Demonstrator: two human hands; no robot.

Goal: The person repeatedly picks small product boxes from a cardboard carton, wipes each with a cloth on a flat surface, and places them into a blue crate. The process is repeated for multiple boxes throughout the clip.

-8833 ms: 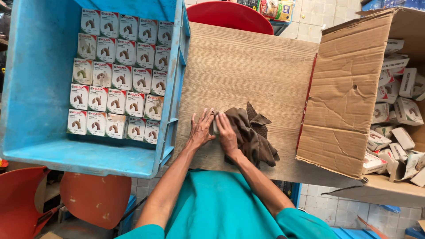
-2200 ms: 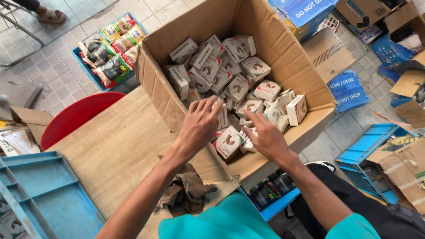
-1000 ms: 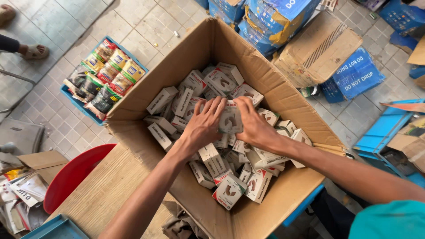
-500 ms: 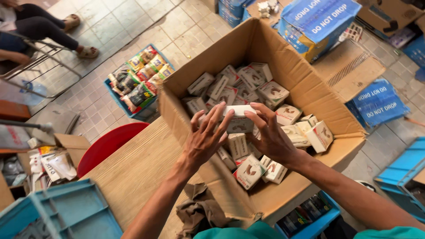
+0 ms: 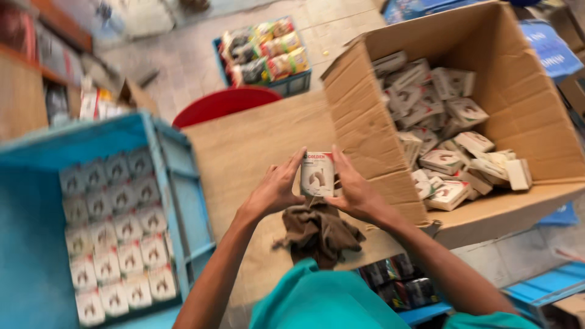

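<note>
A small white carton (image 5: 317,173) with a red top band is held upright between both hands above the cardboard-covered table (image 5: 256,140). My left hand (image 5: 274,190) presses its left side and my right hand (image 5: 354,192) its right side. A crumpled brown cloth (image 5: 318,230) lies on the table just beneath the hands. To the right, a large open cardboard box (image 5: 518,91) holds several loose white cartons (image 5: 448,158). On the left, a blue plastic crate (image 5: 177,183) contains rows of the same cartons (image 5: 116,237) standing packed together.
A red round tub (image 5: 222,103) sits beyond the table. A blue crate of colourful packets (image 5: 265,55) rests on the tiled floor behind it. Blue boxes (image 5: 548,45) lie at far right, and dark packaged items (image 5: 396,283) sit under the table edge.
Both hands have lifted one carton out of the cardboard box and brought it left, over the table above the cloth. The view has swung left, showing the blue crate.
</note>
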